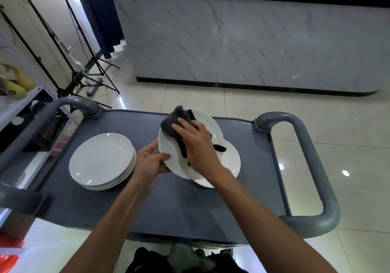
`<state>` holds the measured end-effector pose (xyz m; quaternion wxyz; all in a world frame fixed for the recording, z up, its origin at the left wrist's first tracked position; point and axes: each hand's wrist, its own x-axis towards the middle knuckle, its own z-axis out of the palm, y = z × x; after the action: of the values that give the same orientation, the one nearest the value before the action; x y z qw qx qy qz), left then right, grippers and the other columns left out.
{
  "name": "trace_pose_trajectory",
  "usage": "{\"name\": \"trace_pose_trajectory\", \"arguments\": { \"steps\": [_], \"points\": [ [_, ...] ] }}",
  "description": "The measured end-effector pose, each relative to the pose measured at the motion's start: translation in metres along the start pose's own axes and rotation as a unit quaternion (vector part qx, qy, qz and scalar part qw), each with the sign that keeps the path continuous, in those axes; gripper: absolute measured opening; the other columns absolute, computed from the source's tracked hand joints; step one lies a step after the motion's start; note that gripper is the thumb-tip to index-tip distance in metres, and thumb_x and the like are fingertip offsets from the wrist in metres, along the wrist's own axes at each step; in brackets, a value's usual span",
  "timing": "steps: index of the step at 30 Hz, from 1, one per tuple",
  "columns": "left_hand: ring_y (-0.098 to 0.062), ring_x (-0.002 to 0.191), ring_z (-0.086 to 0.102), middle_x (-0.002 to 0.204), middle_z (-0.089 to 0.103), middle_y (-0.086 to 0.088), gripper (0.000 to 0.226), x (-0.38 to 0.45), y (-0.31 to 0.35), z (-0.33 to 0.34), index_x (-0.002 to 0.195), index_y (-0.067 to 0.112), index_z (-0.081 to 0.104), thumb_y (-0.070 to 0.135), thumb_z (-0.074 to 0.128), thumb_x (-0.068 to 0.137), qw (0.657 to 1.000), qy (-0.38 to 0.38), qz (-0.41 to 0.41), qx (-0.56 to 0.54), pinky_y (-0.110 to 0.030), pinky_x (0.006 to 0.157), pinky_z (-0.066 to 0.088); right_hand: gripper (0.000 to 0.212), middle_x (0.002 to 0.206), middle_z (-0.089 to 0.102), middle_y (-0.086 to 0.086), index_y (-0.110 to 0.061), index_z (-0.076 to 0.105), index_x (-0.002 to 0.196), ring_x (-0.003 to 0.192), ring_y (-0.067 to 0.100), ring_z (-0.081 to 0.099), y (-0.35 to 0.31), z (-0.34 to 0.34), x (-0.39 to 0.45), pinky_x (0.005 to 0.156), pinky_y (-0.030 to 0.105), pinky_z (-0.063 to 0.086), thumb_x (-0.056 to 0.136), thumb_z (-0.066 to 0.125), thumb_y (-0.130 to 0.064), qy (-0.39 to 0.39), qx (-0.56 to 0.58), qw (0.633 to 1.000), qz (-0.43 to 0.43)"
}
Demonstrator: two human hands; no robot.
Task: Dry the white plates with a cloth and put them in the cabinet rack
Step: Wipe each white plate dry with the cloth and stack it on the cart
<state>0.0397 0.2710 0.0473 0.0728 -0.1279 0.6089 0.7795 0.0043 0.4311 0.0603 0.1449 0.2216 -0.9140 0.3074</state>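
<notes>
My left hand (152, 161) grips the near-left rim of a white plate (168, 146), holding it tilted above the grey cart top (179, 201). My right hand (197, 144) presses a dark grey cloth (175, 125) flat against the plate's face, fingers straight. Under the held plate lies another white plate (233, 163), partly hidden. A stack of several white plates (102, 160) sits on the cart to the left. The cabinet rack is not in view.
The cart has grey loop handles at the far left (69, 103) and the right (316, 167). A marble-look counter (253, 44) stands beyond it. Black tripod stands (84, 78) and a shelf unit (25, 112) are at the left.
</notes>
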Motion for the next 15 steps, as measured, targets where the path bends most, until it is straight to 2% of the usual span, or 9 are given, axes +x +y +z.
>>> {"name": "trace_pose_trajectory", "arguments": {
  "steps": [3, 6, 10, 15],
  "points": [
    [-0.032, 0.087, 0.073, 0.103, 0.076, -0.013, 0.055, -0.001, -0.002, -0.002, 0.114, 0.025, 0.074, -0.014, 0.053, 0.083, 1.0, 0.017, 0.002, -0.005, -0.043, 0.067, 0.059, 0.042, 0.144, 0.055, 0.005, -0.014, 0.064, 0.132, 0.127, 0.035, 0.048, -0.008, 0.005, -0.015, 0.104, 0.048, 0.039, 0.091, 0.057, -0.005, -0.007, 0.017, 0.999, -0.026],
    [-0.033, 0.086, 0.073, 0.099, 0.076, -0.015, 0.051, -0.002, -0.003, -0.003, 0.111, 0.024, 0.076, -0.013, 0.054, 0.082, 1.0, 0.027, 0.005, -0.002, -0.043, 0.067, 0.06, 0.041, 0.145, 0.055, 0.003, -0.015, 0.064, 0.132, 0.128, 0.034, 0.047, -0.007, 0.009, -0.032, 0.106, 0.049, 0.038, 0.094, 0.05, -0.011, -0.016, 0.029, 0.999, -0.027],
    [-0.034, 0.087, 0.074, 0.101, 0.076, -0.015, 0.048, -0.004, -0.005, -0.001, 0.114, 0.023, 0.075, -0.009, 0.061, 0.081, 1.0, 0.016, 0.008, 0.008, -0.041, 0.068, 0.06, 0.045, 0.148, 0.051, -0.001, -0.017, 0.062, 0.134, 0.131, 0.031, 0.045, 0.0, 0.013, -0.05, 0.107, 0.049, 0.038, 0.092, 0.059, -0.002, -0.015, 0.033, 0.999, -0.013],
    [-0.034, 0.089, 0.073, 0.102, 0.075, -0.016, 0.049, -0.006, -0.003, 0.002, 0.113, 0.024, 0.075, -0.01, 0.058, 0.082, 0.999, -0.009, 0.001, 0.037, -0.044, 0.069, 0.06, 0.046, 0.148, 0.05, 0.002, -0.016, 0.061, 0.136, 0.13, 0.034, 0.046, 0.003, 0.013, -0.056, 0.106, 0.05, 0.039, 0.092, 0.054, -0.006, 0.006, 0.03, 0.999, -0.02]
  ]
}}
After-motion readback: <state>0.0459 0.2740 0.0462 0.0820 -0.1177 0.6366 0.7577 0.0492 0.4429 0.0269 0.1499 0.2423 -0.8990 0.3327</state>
